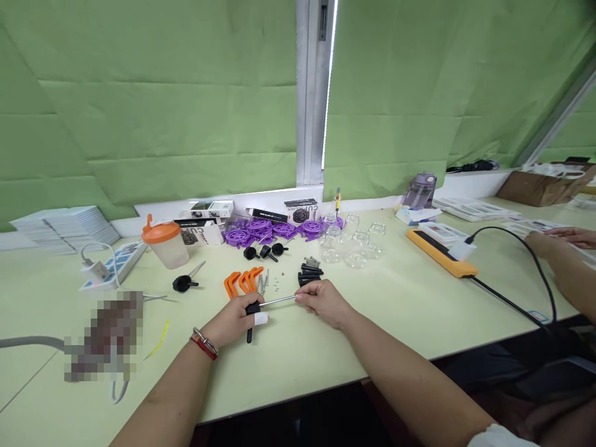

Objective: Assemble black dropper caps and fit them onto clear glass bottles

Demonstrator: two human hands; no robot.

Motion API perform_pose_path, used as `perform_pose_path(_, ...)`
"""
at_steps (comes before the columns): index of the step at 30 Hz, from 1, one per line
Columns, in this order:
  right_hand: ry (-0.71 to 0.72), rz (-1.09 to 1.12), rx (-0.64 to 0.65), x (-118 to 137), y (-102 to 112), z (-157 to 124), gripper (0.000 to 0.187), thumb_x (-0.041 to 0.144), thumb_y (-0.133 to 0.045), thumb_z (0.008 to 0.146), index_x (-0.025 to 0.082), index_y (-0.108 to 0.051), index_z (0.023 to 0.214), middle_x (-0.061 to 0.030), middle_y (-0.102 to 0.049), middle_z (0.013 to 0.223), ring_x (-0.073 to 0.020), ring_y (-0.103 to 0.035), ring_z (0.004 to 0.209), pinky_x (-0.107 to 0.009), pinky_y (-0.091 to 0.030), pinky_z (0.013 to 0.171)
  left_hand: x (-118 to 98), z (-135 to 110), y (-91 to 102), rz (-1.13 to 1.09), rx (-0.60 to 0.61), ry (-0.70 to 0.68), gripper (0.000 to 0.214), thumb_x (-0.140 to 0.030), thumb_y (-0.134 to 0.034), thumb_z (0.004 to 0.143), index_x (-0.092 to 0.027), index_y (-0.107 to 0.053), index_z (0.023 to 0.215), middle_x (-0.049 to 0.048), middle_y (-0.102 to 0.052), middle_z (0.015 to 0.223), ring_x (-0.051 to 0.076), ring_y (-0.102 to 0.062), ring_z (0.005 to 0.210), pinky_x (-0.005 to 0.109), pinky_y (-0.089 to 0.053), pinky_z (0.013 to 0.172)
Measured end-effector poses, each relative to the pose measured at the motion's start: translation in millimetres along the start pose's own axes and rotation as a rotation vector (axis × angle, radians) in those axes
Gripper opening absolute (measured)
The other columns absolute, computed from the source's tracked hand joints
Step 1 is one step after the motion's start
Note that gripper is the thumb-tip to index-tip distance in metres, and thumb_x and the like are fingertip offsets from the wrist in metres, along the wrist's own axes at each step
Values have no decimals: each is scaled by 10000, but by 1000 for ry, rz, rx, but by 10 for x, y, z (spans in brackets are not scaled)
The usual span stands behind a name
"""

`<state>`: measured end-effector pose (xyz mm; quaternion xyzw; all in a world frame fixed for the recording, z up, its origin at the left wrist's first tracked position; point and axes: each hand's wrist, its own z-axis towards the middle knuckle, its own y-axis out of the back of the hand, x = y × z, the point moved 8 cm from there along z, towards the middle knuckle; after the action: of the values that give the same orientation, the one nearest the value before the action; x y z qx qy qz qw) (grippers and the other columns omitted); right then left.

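Fingers (243, 311) of the left hand (230, 323) are closed around a black handle (250, 335), with one fingertip wrapped in white tape. The knuckles hide most of the handle. The right hand (323, 302) pinches the far end of the metal rod (278, 302) projecting from it. The assembly is held low over the table (302, 360), at centre.

At 12 o'clock, just beyond: orange brackets (241, 281), loose screws (263, 283), black pegs (310, 275). Farther at 12: purple discs (274, 228). At 1: glass jars (354, 247). At 10: orange-lidded cup (162, 243). At 3, well apart: a co-worker's hand (570, 236).
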<state>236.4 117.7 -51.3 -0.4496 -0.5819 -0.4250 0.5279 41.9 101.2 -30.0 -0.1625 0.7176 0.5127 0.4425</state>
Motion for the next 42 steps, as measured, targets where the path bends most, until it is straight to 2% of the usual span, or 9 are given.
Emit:
perform_pose_path(12, 30, -59, 16, 11, -13, 9, 289, 420, -715, 682, 136, -662, 686, -6, -607, 606, -70, -404, 474, -228, -320, 470, 5, 15, -9, 10, 5, -18, 359, -509, -612, 777, -184, -548, 914, -35, -402, 721, 128, -371, 661, 241, -332, 617)
perform_pose_path(20, 70, -176, 35, 33, -41, 1, 296, 411, -636, 753, 151, -605, 615, 28, -493, 514, -79, -333, 480, -236, -260, 489, -27, -1, -13, 31, 13, -27, 366, -513, -617, 777, -174, -547, 897, -30, -389, 714, 124, -356, 651, 243, -326, 619)
perform_pose_path(25, 84, -208, 59, -32, -60, 37, 287, 411, -579, 795, 161, -598, 655, 17, -533, 587, -90, -363, 520, -234, -296, 531, -54, -5, -8, 53, 5, -40, 380, -539, -607, 771, -177, -540, 863, -30, -385, 706, 128, -358, 648, 243, -331, 603)
perform_pose_path(29, 117, -247, 68, -2, -81, 34, 281, 400, -555, 816, 168, -562, 656, 24, -506, 590, -93, -351, 529, -232, -286, 532, -52, -8, 9, 93, -26, -53, 378, -543, -600, 773, -182, -525, 855, -31, -404, 704, 126, -362, 637, 244, -340, 601)
perform_pose_path(33, 119, -264, 92, 43, -107, 10, 304, 401, -518, 844, 176, -526, 641, 31, -484, 580, -95, -347, 528, -238, -287, 544, -82, -22, -1, 81, -5, -68, 344, -514, -585, 796, -182, -520, 855, -37, -402, 693, 120, -354, 626, 232, -327, 582)
perform_pose_path(38, 156, -302, 97, 74, -113, 13, 356, 410, -447, 892, 174, -510, 634, 15, -504, 606, -109, -406, 578, -245, -322, 597, -166, -26, -9, 103, 6, -143, 306, -470, -492, 867, -172, -561, 882, -3, -493, 764, 141, -427, 693, 250, -371, 644)
perform_pose_path(42, 169, -327, 93, 47, -109, 29, 388, 437, -416, 908, 173, -516, 641, 7, -518, 617, -110, -403, 569, -253, -324, 597, -152, -9, -13, 116, 6, -145, 309, -456, -459, 887, -173, -583, 906, 12, -536, 809, 158, -468, 739, 265, -393, 687)
